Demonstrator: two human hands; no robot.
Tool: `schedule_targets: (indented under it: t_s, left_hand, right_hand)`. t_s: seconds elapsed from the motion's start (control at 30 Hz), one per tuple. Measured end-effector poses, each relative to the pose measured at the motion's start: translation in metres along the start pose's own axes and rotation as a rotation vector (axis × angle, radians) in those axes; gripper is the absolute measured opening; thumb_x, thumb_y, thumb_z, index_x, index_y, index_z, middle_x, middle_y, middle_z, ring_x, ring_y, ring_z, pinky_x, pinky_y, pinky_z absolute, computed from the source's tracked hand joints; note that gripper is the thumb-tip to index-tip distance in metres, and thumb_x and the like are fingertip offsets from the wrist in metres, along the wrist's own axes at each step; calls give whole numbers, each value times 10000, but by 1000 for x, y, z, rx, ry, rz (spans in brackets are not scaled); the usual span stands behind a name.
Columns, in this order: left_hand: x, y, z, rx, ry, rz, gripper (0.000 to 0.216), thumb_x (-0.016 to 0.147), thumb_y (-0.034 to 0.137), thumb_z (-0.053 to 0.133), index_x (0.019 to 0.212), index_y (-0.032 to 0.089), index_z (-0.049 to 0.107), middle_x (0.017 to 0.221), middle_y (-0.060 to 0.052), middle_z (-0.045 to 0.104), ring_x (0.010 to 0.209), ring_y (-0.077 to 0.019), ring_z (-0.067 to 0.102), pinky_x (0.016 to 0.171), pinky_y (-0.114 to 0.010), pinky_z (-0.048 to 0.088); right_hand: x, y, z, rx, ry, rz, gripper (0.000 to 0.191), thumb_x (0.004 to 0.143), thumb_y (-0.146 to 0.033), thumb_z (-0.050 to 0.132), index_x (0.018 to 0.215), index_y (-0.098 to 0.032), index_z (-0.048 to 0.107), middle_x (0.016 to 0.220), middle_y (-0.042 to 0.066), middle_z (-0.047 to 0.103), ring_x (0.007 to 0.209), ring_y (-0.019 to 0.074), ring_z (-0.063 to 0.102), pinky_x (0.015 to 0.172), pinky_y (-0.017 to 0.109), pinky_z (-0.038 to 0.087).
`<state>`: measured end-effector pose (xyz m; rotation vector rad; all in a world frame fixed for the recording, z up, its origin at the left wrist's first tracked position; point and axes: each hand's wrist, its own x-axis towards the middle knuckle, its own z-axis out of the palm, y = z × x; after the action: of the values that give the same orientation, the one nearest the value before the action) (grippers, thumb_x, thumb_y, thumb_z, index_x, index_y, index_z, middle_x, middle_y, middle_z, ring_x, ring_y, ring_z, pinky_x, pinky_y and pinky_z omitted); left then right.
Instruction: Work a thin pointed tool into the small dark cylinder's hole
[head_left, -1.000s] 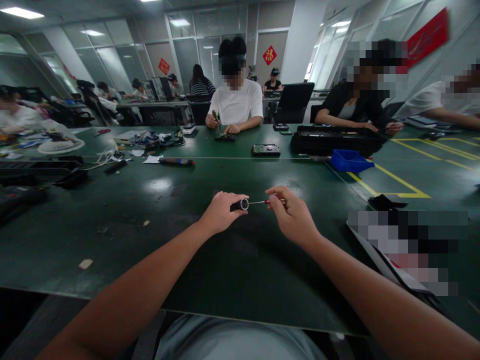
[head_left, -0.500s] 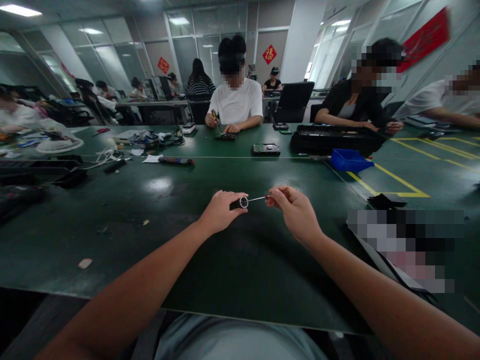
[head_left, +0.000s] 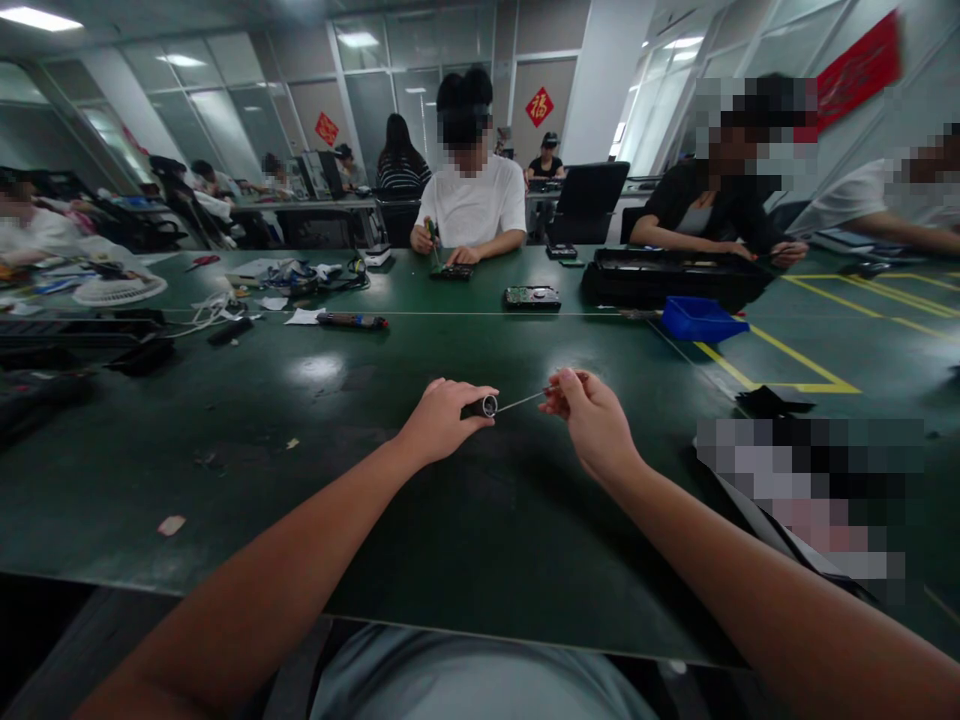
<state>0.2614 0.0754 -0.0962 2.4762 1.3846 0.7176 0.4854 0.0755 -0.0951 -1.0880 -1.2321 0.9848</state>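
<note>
Between thumb and fingers, my left hand (head_left: 441,422) grips a small dark cylinder (head_left: 487,406) whose round, light-rimmed end faces right. My right hand (head_left: 594,420) is closed in a pinch on a screwdriver (head_left: 521,401) with a thin metal shaft; most of its handle is hidden by the fingers. The shaft slants down to the left, and its tip meets the rim of the cylinder's open end. Whether the tip goes inside, I cannot tell. Both hands are held above the green table (head_left: 480,540).
Across the table a person in white (head_left: 471,205) works on a small device. A hard drive (head_left: 532,298), a blue bin (head_left: 701,318) and a long black casing (head_left: 675,278) stand ahead. A dark tool with a red end (head_left: 352,321) and tangled cables (head_left: 300,275) lie left.
My right hand has shifted slightly right, and the screwdriver's shaft slants more steeply. My left hand with the cylinder has barely moved.
</note>
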Motion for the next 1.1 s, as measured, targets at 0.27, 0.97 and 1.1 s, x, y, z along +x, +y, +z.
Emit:
schedule_targets:
  t_s: [0.27, 0.97, 1.1]
  left_hand:
    - [-1, 1, 1, -1, -8, 10, 391, 898, 321, 689, 1283, 289, 633, 1230, -31, 687, 1156, -240, 587, 1099, -508, 323]
    - [-1, 1, -1, -162, 99, -99, 371, 878, 344, 702, 1226, 228, 648, 1208, -52, 682, 1107, -236, 622, 984, -396, 477]
    - [-1, 5, -3, -268, 146, -166, 376, 890, 333, 669, 1245, 219, 612, 1202, -55, 671, 1081, -226, 628, 947, -366, 501]
  right_hand:
    - [-7, -6, -2, -89, -27, -152, 289, 956, -490, 511, 937, -216, 602, 787, 19, 634, 726, 172, 619, 756, 374, 531]
    - [-8, -17, -3, -386, 25, -157, 270, 950, -447, 483, 885, -214, 603, 753, 39, 667, 693, 199, 630, 671, 350, 479]
    - [-8, -18, -3, -368, 19, -142, 289, 949, -462, 483, 896, -208, 610, 774, 49, 671, 711, 204, 633, 692, 363, 482]
